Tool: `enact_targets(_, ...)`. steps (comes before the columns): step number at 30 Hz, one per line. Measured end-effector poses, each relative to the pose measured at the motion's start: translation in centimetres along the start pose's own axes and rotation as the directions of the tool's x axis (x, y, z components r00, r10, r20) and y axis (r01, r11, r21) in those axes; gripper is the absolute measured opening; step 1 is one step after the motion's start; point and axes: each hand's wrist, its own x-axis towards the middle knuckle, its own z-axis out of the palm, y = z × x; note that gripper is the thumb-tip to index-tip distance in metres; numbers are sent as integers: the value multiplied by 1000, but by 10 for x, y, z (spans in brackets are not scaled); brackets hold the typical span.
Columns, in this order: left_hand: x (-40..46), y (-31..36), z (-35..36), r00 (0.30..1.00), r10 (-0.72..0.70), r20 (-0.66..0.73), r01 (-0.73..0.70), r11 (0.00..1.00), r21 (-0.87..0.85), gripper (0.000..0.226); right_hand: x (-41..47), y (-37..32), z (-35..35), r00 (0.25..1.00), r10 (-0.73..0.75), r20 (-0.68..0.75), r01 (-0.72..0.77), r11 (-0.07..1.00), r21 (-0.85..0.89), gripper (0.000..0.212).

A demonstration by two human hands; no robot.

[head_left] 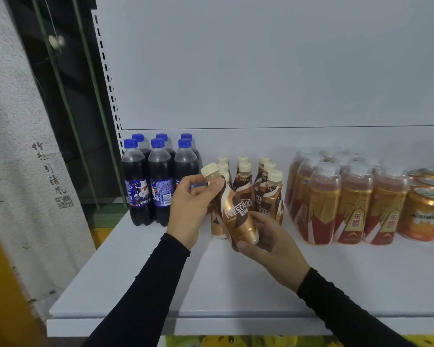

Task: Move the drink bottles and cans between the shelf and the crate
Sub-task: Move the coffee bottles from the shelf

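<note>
A brown Nescafe coffee bottle (236, 216) with a cream cap is tilted to the left above the white shelf (161, 279). My left hand (191, 204) grips its neck just under the cap. My right hand (268, 244) cups its base from below. Behind it stand several more Nescafe bottles (266, 191) in rows. The crate is not in view.
Several blue-capped Pepsi bottles (158, 179) stand at the shelf's back left. Orange and red energy drink bottles (336, 204) and orange Mirinda cans (424, 216) fill the right side. A white hanging scroll (23, 159) is at the left.
</note>
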Motion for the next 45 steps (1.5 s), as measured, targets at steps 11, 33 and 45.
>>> enact_targets(11, -7, 3, -1, 997, 42, 69, -47, 997, 66, 28, 2, -2, 3, 999, 14, -29, -9, 984, 179, 67)
enact_targets(33, -13, 21, -12, 975, -44, 218, 92, 972, -214, 69, 8, -21, 9, 905, -385, -182, 349, 915, -202, 74)
enact_targets(45, -17, 23, -17, 955, -178, 235, 259, 890, -375, 42, 18, -34, 18, 836, -501, -222, 452, 860, -238, 76)
